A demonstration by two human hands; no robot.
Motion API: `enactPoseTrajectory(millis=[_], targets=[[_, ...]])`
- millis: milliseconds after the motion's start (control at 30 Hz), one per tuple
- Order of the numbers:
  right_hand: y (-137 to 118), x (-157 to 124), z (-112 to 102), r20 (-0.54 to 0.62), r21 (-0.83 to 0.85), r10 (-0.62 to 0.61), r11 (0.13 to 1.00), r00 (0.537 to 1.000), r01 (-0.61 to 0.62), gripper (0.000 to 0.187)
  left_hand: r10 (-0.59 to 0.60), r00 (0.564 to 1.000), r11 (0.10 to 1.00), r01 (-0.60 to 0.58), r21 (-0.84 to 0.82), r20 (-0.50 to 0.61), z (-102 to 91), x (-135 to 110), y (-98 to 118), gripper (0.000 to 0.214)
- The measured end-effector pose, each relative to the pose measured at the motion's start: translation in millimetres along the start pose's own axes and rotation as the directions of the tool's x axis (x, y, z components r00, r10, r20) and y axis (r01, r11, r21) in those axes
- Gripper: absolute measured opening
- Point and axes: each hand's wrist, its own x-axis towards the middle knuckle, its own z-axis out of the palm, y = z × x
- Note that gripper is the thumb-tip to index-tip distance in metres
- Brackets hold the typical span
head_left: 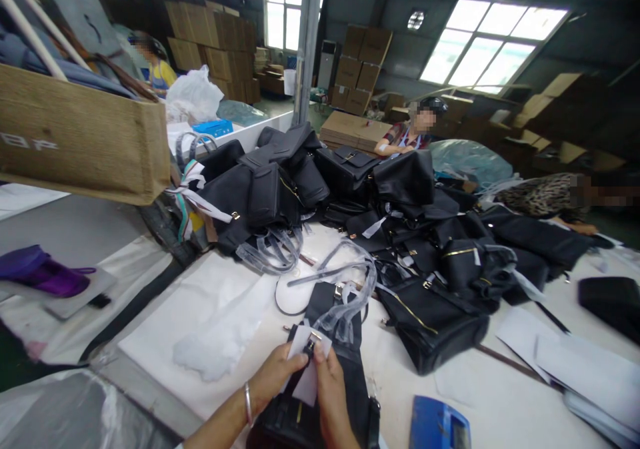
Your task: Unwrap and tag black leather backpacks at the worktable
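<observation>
Both hands meet over a black bag (345,362) lying at the table's front edge, its flap stretched away from me. My left hand (280,369), with a bangle at the wrist, pinches a white paper piece (303,389) wrapped about a small metal buckle (314,338). From the other side my right hand (327,376) grips the same spot, thumb against the buckle. Beyond the fingers, clear plastic-wrapped straps (353,302) curl over the flap. Part of the bag is hidden under my hands and forearms.
Black bags (430,316) are heaped across the far side of the table. A blue device (440,422) sits at the front right, with white sheets (590,356) beyond it. At left are a burlap bag (85,136) and a purple bottle (45,272). Several people work behind.
</observation>
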Motion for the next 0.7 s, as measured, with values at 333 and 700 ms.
enactPoseTrajectory(millis=[333,700], targets=[[-22,2,-15,0.128,-0.390,-0.083,0.912,0.988,0.127,0.039,0.054,0.993,0.994,-0.044,0.096,-0.107,6.5,-1,-9,0.042],[-7,11,-9,0.057,-0.132,-0.004,0.991,0.998,0.012,0.041,0.215,0.973,0.869,-0.152,0.472,-0.083,2.1,5,-15,0.036]])
